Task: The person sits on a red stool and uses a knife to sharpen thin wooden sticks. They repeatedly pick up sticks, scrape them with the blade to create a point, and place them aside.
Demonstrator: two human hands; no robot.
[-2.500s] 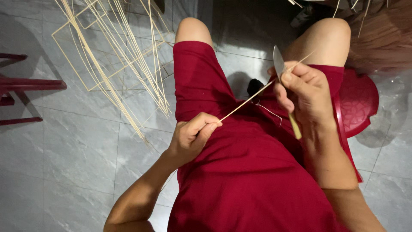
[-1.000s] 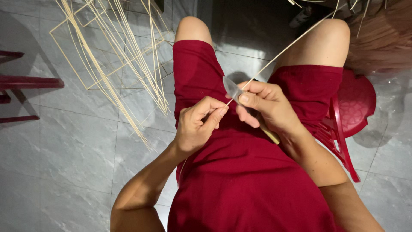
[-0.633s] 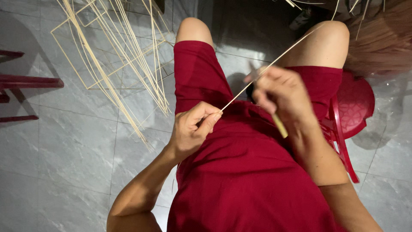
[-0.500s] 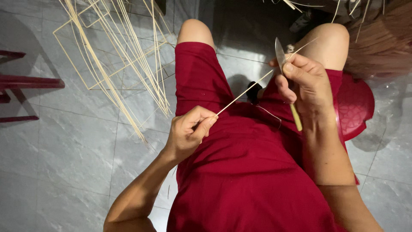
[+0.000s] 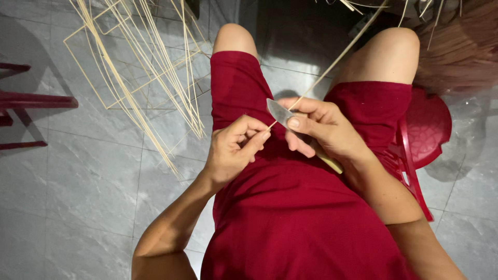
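Two bare hands work close together over the lap of a seated person in dark red shorts and shirt. Left hand (image 5: 233, 150) pinches the near end of a thin pale bamboo sliver (image 5: 332, 62) between thumb and fingers, a narrow closed grip. Right hand (image 5: 321, 129) is wrapped around a small knife (image 5: 280, 113) with a dull grey blade and pale wooden handle; the thumb presses the blade where it meets the sliver. From there the sliver runs straight up and away past the right knee. Judging by this, shaving is at the sliver's near end, most of its length untouched. On the grey tiled floor (image 5: 78, 181) to the left lies a loose heap of long, smooth, straw-coloured bamboo strips (image 5: 150, 72). A glossy red plastic stool (image 5: 428, 129) is under the person.
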